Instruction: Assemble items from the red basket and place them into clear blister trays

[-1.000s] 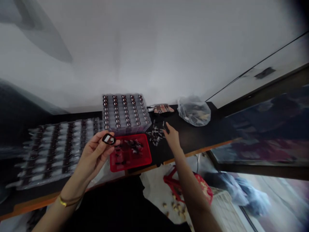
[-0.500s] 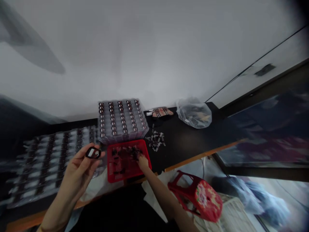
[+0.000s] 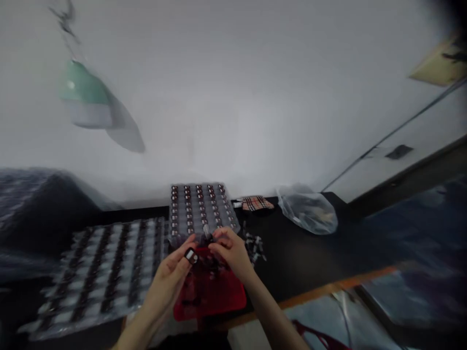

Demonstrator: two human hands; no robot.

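Observation:
My left hand (image 3: 168, 273) pinches a small dark rounded piece with a white patch (image 3: 191, 256) between thumb and fingers. My right hand (image 3: 234, 253) is close beside it, its fingertips closed on a small piece with a pale end and a dark end (image 3: 207, 233); its exact kind is blurred. Both hands are above the red plastic basket (image 3: 235, 297), where several dark small pieces lie, partly hidden by the hands. Just behind is a stack of clear trays (image 3: 193, 210) with rows of small dark-and-white pieces.
A wide tray (image 3: 105, 265) with rows of dark and white items lies at the left. Loose small pieces (image 3: 256, 247) are scattered right of the basket. Behind them are a checked cloth (image 3: 257, 203) and a clear plastic bag (image 3: 308, 211). A green-and-white lamp (image 3: 85, 95) hangs upper left.
My right hand has come up out of the red basket with a small piece, toward my left hand. The left hand still holds the dark piece, now over the basket. The view has tilted upward.

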